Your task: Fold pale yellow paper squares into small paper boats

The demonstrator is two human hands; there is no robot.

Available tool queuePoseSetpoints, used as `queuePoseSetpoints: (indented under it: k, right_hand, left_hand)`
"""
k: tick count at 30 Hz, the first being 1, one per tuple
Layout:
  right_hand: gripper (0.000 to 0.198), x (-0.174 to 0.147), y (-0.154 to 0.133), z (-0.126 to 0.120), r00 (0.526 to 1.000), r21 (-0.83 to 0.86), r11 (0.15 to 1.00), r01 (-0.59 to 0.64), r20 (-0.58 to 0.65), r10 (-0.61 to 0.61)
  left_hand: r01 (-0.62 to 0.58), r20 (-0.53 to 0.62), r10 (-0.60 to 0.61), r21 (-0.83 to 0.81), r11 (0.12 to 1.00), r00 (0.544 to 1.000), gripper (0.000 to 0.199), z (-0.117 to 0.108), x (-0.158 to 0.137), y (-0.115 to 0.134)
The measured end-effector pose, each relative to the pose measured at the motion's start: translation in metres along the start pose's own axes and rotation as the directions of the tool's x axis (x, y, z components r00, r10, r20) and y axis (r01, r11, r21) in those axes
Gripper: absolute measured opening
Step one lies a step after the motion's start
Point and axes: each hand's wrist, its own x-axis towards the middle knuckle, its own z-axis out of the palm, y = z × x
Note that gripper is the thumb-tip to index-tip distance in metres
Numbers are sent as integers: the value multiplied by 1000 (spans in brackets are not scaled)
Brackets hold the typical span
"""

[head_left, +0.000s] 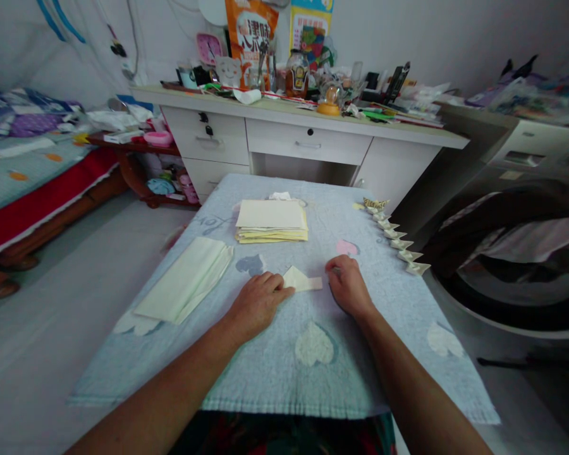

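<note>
A small piece of folded paper (298, 279), pale cream with a peaked middle and a flat strip toward the right, lies on the cloth-covered table. My left hand (260, 302) pinches its left end between thumb and fingers, pressing it to the cloth. Just past the strip's right end, my right hand (348, 284) rests on the cloth with curled fingers, apart from the paper; nothing shows in it. Along the table's right side runs a row of several folded paper boats (399, 244), the farthest one patterned.
A stack of paper sheets (271, 220) sits beyond my hands. Left of them lies a pile of pale green paper (186, 278). The blue heart-patterned tablecloth (275, 373) covers the table. Behind stands a cluttered white desk (308, 136); a washing machine (526, 151) is at right, a bed (38, 164) at left.
</note>
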Motion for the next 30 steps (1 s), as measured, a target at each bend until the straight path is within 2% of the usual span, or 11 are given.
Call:
queuePoseSetpoints:
  k: [2, 3, 6, 10, 15, 20, 25, 30]
  right_hand:
    - [19, -2, -10, 1, 991, 68, 993, 95, -104, -87]
    - [18, -3, -16, 3, 985, 93, 984, 152, -96, -143]
    - [14, -5, -34, 16, 969, 87, 969, 232, 64, -238]
    - [14, -6, -42, 34, 961, -40, 982, 187, 215, -174]
    - [11, -5, -41, 39, 966, -169, 977, 133, 244, -90]
    - [12, -5, -45, 40, 970, -227, 967, 116, 237, -61]
    - [19, -4, -50, 43, 973, -289, 950, 116, 226, -50]
    - [25, -6, -53, 42, 973, -329, 937, 116, 229, -40]
  left_hand:
    - [1, 2, -1, -6, 1000, 1000, 26, -1, 0, 0]
    - [3, 2, -3, -11, 1000, 1000, 26, -1, 0, 1]
    - [9, -7, -10, -20, 1000, 1000, 24, -1, 1, 2]
    - [33, -31, -35, -71, 997, 999, 25, 1, 2, 0]
    - [77, -84, -100, -246, 966, 991, 30, 4, 4, -4]
    - [187, -90, -226, -318, 929, 970, 13, 5, 13, -5]
    - [278, -63, -306, -282, 918, 950, 8, 2, 17, 0]
    - [449, -41, -461, -167, 878, 886, 9, -4, 11, 5]
